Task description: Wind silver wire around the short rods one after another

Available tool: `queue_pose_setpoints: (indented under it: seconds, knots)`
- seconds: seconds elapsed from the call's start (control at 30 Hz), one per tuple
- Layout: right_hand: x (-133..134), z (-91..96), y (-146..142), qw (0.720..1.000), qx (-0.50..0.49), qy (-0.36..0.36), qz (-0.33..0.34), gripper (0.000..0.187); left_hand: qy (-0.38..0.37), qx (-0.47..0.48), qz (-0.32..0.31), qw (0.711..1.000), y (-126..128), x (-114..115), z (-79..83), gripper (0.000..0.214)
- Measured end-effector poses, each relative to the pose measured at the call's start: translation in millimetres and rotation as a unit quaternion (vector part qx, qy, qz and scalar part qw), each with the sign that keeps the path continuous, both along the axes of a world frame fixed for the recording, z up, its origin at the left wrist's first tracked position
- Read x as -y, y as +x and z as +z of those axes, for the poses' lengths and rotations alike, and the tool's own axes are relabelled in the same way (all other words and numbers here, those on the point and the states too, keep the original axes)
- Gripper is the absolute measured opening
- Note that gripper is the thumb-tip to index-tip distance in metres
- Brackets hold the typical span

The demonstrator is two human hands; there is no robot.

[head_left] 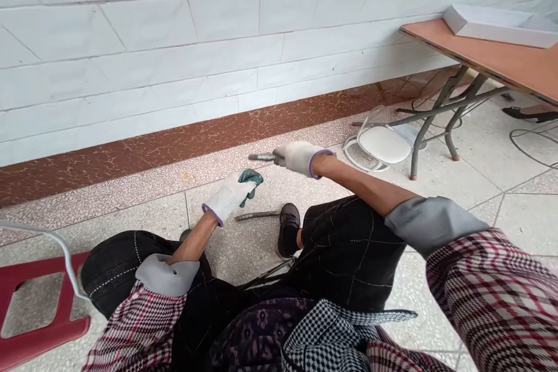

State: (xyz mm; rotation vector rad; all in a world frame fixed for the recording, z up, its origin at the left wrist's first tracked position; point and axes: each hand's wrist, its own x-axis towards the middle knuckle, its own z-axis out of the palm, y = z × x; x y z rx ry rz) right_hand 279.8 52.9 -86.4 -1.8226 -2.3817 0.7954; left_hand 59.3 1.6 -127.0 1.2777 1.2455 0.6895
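Speckled floor tiles (231, 264) spread below. Gripped in the gloved right hand (299, 158), a ridged metal rod (262, 157) juts leftward; the left hand (235, 190) curls, contents unclear. Probably stiff and fairly heavy, the rod likely holds best by its ridges.

This looks like a plain tiled room serving as a makeshift workshop; whether in a home or a business, I cannot tell. White wall tiles (226, 29) meet a brown skirting (174, 142) and a speckled floor (479, 177). A folding table (501, 64), a low white chair (383, 144) and a red plastic stool (72, 302) furnish it; work gloves (300, 157) and a metal rod (263, 157) suggest manual work.
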Motion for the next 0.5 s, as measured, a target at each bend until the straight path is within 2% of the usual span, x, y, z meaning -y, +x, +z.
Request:
queue_pose_setpoints:
  seconds: [0.07,0.2,0.27,0.37,0.5]
  knots:
    - [-10.1,16.7,-0.4,0.999,0.033,0.024,-0.003,0.011,0.003,0.024,0.015,1.0,2.5,-2.2,2.9,0.006]
    - [-9.0,38.6,-4.4,0.998,-0.046,0.034,-0.03,0.021,0.004,0.099,0.042,0.994,4.0,-7.8,2.9,0.011]
    - [-2.0,44.8,-4.8,0.99,-0.135,0.007,-0.044,0.026,0.007,0.117,0.053,0.992,2.5,-10.3,-1.1,0.011]
    - [11.5,51.8,-0.2,0.966,-0.252,-0.05,-0.031,0.028,-0.001,0.105,0.073,0.992,-0.5,-14.1,-8.3,0.012]
    - [31.5,48.1,11.5,0.966,-0.236,-0.11,-0.012,0.029,-0.004,0.065,0.094,0.993,-5.0,-19.7,-11.0,0.012]
